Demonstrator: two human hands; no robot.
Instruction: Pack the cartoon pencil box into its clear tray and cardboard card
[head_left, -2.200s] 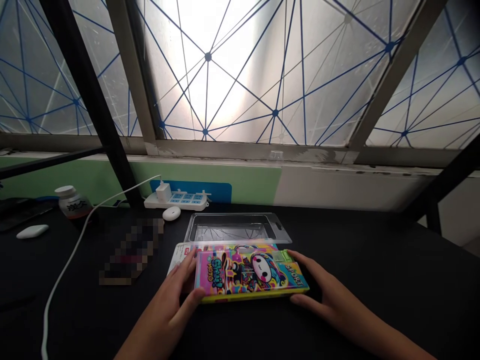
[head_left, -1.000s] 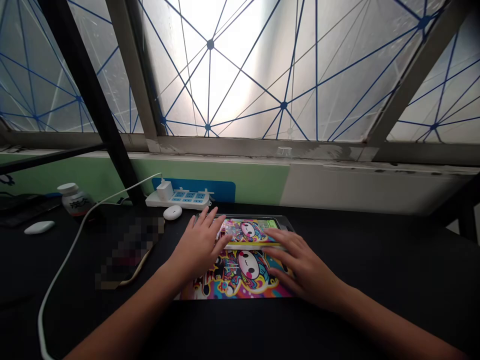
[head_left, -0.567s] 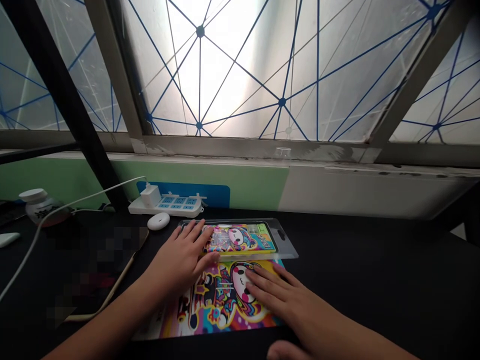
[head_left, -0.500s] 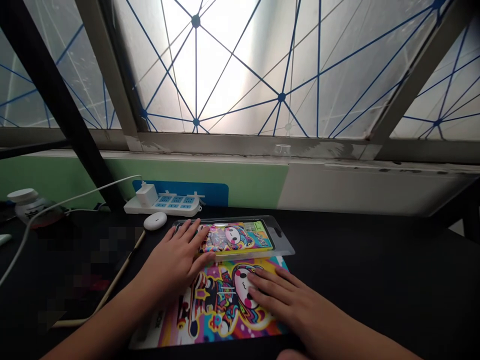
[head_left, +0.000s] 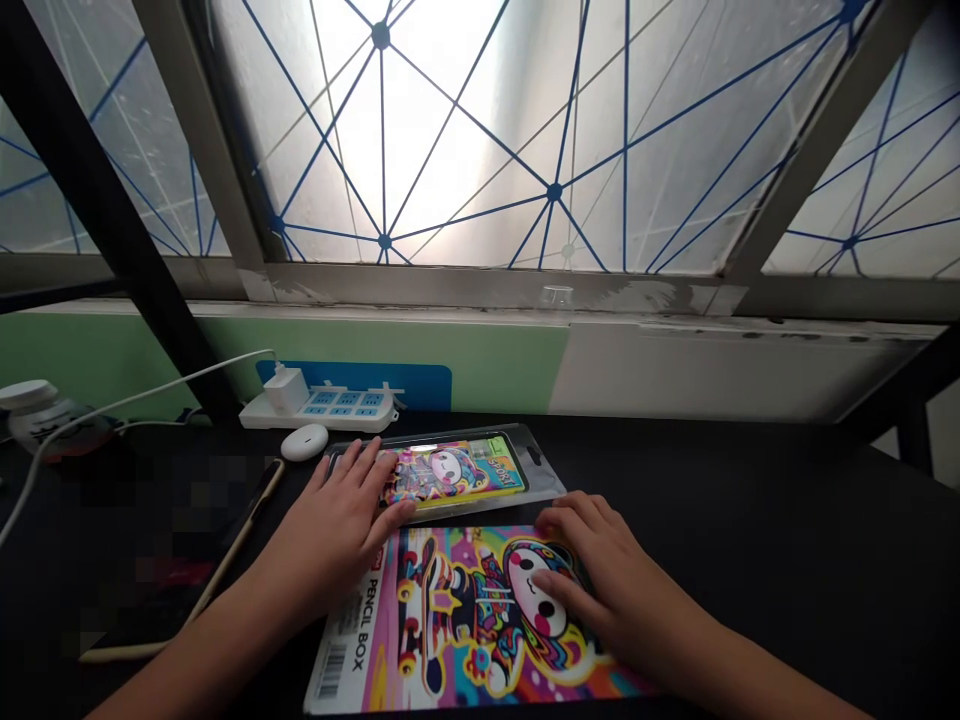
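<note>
Left hand [head_left: 334, 530] spread, fingers resting over the left end of the pencil box [head_left: 457, 475], thumb along its near edge. Box lies flat in a clear plastic tray [head_left: 541, 478], on the black table [head_left: 750, 530]. Right hand [head_left: 600, 580] open, fingers slightly curled, resting on a printed cardboard backing card [head_left: 450, 625] lying flat just in front of the tray. Beyond: white power strip [head_left: 319, 410] with plugged-in charger [head_left: 286, 390], round white case [head_left: 304, 441].
</note>
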